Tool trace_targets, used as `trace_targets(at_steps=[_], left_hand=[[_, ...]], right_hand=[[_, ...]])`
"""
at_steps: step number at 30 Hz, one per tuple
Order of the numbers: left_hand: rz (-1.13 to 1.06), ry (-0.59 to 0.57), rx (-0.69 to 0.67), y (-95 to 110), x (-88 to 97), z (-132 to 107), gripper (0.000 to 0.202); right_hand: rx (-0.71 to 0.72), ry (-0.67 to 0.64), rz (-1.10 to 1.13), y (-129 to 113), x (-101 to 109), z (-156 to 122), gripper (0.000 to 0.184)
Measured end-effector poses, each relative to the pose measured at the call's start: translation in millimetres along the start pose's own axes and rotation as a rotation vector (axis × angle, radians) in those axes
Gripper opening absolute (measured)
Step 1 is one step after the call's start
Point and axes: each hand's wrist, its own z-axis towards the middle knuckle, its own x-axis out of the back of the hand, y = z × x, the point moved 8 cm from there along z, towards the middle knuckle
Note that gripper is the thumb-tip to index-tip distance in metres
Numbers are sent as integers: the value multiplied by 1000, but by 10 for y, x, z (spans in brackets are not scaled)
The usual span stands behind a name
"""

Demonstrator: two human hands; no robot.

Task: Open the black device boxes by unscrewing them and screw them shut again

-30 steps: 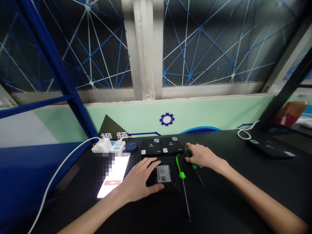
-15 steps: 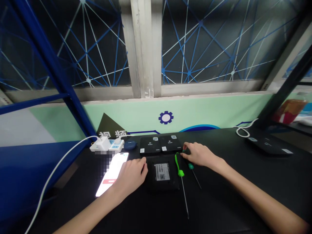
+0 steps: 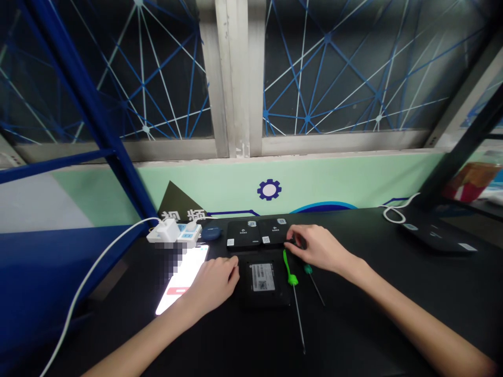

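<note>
A flat black box-like device (image 3: 245, 288) with a silver label lies on the black table. At its left edge is my left hand (image 3: 218, 280), fingers curled together; whether they grip the edge is hidden. My right hand (image 3: 314, 245) is closed in a pinch by the right-hand one of two black boxes (image 3: 273, 230) at the back. Anything between those fingertips is too small and dark to make out. Below it lies a dark green screwdriver (image 3: 308, 269), its handle partly hidden. A bright green screwdriver (image 3: 293, 280) lies between the labelled device and the dark green one.
A lit phone (image 3: 188, 269) lies beneath and beside my left wrist. Behind it are a white power strip (image 3: 190, 235) with a charger and cable, and a dark blue case (image 3: 211, 233). Another black device (image 3: 436, 238) and a white cable (image 3: 394, 214) are at the far right.
My right hand has shifted slightly left toward the back box, and its thumb and finger have come together in a pinch. My left hand stays by the labelled device. The view has moved slightly.
</note>
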Motion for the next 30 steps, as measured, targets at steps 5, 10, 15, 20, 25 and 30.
trace_targets(at_steps=[5, 10, 15, 20, 25, 30], left_hand=[[15, -14, 11, -34, -28, 22, 23], [33, -18, 4, -26, -21, 18, 22], [41, -14, 1, -24, -17, 14, 18], [44, -17, 1, -30, -29, 16, 17], [46, -15, -5, -38, -41, 10, 17], [46, -12, -10, -48, -60, 17, 16]], right_hand=[[351, -32, 170, -487, -62, -152, 44], [445, -154, 198, -683, -235, -244, 81], [438, -191, 197, -698, -312, -260, 91], [403, -219, 235, -684, -355, -261, 91], [385, -221, 257, -682, -356, -270, 84], [385, -206, 254, -681, -346, -269, 76]])
